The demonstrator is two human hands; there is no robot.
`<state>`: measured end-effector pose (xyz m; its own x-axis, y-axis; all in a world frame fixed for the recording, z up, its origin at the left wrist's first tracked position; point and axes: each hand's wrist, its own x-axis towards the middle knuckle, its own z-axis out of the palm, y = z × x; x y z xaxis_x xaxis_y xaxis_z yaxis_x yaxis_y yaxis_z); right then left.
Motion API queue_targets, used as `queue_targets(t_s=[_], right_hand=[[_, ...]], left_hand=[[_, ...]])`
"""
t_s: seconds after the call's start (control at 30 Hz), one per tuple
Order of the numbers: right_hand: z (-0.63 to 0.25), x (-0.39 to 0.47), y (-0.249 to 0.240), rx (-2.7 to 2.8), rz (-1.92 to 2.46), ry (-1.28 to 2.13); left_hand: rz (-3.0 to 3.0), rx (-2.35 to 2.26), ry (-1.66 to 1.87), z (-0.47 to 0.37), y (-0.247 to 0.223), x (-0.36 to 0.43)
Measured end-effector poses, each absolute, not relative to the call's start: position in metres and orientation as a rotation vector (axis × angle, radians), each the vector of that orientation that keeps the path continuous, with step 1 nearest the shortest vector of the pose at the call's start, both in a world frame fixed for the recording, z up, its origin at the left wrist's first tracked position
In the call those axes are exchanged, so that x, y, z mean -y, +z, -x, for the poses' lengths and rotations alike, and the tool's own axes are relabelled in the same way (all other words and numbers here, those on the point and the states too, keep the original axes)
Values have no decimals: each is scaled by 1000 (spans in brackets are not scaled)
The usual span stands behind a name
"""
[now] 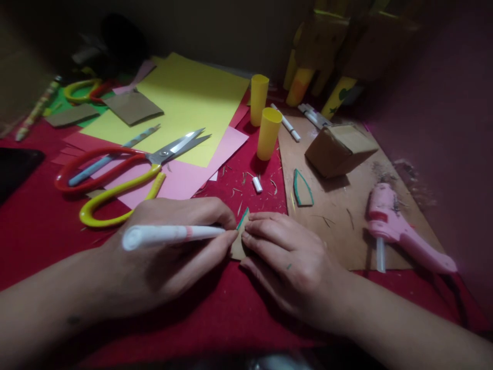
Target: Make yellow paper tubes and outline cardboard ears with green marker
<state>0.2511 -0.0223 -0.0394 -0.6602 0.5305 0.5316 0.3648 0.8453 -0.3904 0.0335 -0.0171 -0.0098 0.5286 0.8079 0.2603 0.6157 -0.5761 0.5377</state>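
My left hand [165, 252] grips a white marker [165, 235], its tip end against a small cardboard piece [239, 249]. A green line runs along that piece's upper left edge. With its fingers laid over the piece, my right hand [292, 257] presses it to the red cloth; part of the cardboard is hidden beneath. A white marker cap [257, 184] lies just beyond my hands. Off to the right rests a pointed cardboard cutout [303, 189] with a green outline.
Large scissors [154, 167] lie on yellow paper [185, 103] and pink sheets at left. Two yellow paper tubes [268, 133] stand behind my hands. A cardboard box [341, 149] and a pink glue gun [393, 221] sit on a brown board [335, 221]. Cardboard figures stand behind.
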Motion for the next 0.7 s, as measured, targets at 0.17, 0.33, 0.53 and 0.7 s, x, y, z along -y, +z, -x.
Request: queue_targets(t_s=[0.17, 0.33, 0.53, 0.7], right_hand=[[-251, 22, -38, 2366, 651, 326], [-251, 22, -37, 2375, 664, 368], [-250, 22, -36, 2369, 653, 388], [-251, 21, -37, 2368, 650, 402]], left_hand=[[-2431, -1164, 696, -33, -8, 18], [-2378, -1270, 711, -35, -10, 19], [-2371, -1222, 658, -36, -14, 17], [-2374, -1210, 686, -37, -15, 16]])
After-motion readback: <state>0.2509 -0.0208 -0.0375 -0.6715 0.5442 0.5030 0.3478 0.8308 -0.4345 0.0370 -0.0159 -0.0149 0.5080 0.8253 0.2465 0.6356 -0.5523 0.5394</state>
